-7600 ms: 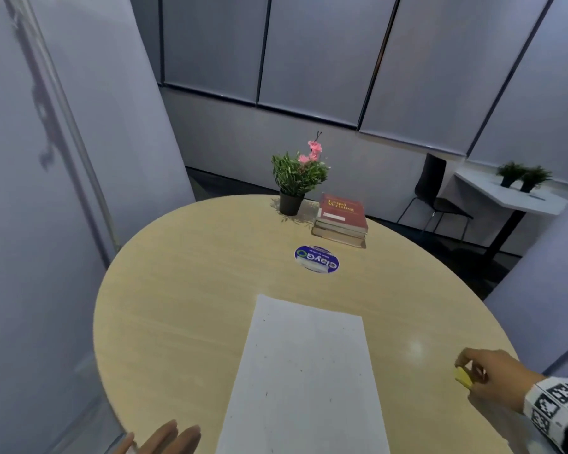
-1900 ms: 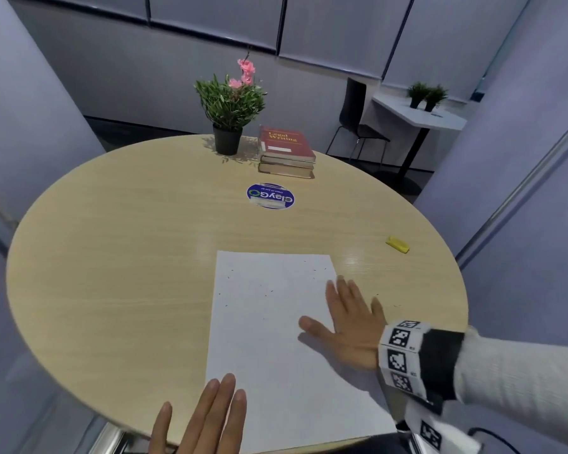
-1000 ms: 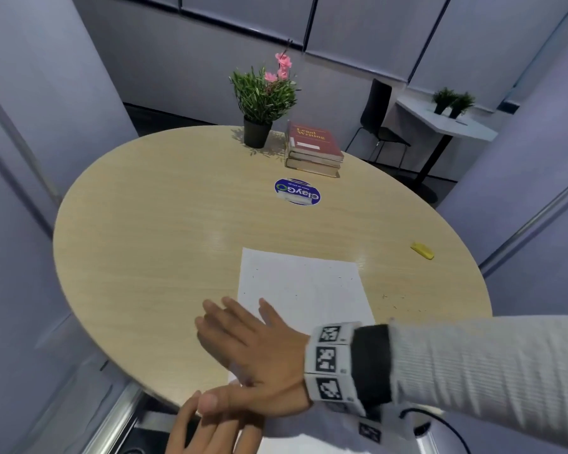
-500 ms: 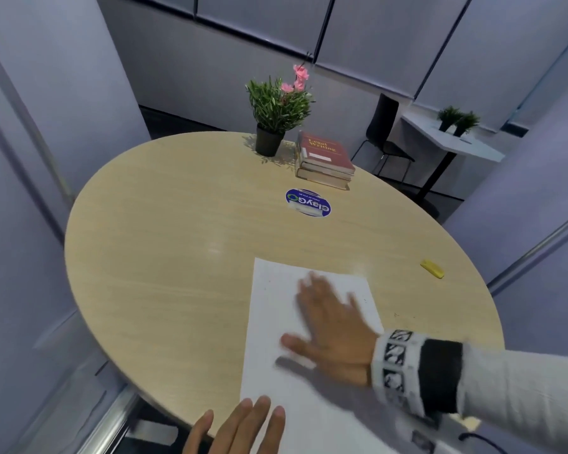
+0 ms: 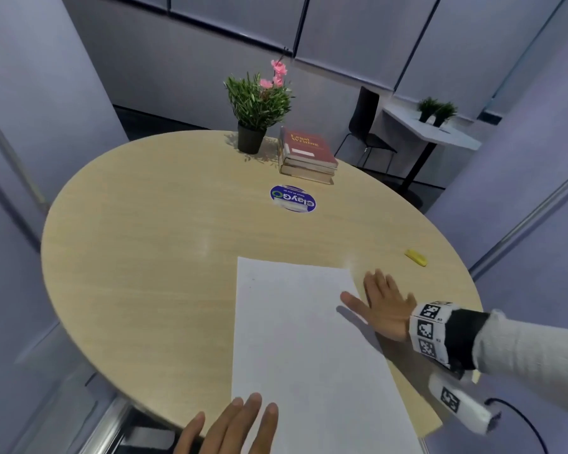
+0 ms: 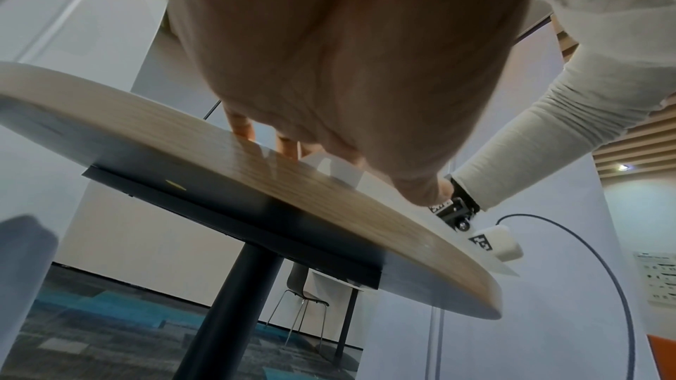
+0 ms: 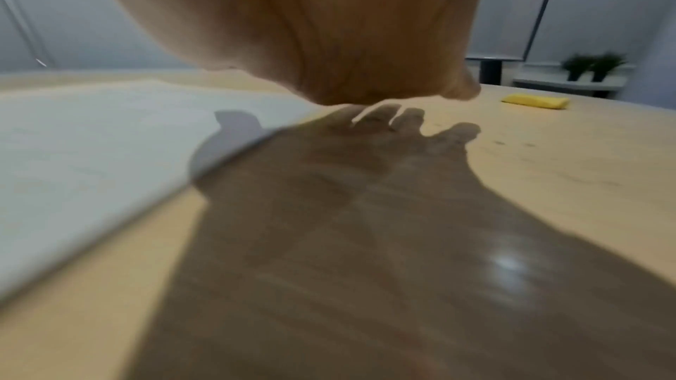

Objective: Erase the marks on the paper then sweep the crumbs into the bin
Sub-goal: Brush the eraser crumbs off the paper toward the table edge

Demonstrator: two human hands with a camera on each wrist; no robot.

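A white sheet of paper [image 5: 302, 339] lies on the round wooden table [image 5: 151, 257], its near end reaching past the table's front edge. My right hand [image 5: 379, 304] lies flat and open on the table at the paper's right edge, thumb over the sheet. My left hand [image 5: 233, 424] stays open with straight fingers at the paper's near left corner. A yellow eraser [image 5: 415, 257] rests on the table to the right, apart from both hands; it also shows in the right wrist view as a yellow eraser [image 7: 536, 101]. Crumbs are too small to make out. No bin is in view.
A potted plant [image 5: 256, 109] and a stack of books [image 5: 307, 155] stand at the table's far side, with a round blue sticker [image 5: 292, 198] in front of them. A black chair [image 5: 366, 126] and a side table [image 5: 433, 132] stand beyond. Walls close in left and right.
My right hand has swept from the middle of the paper rightward onto the bare table beside it. My left hand has kept to the paper's near left corner.
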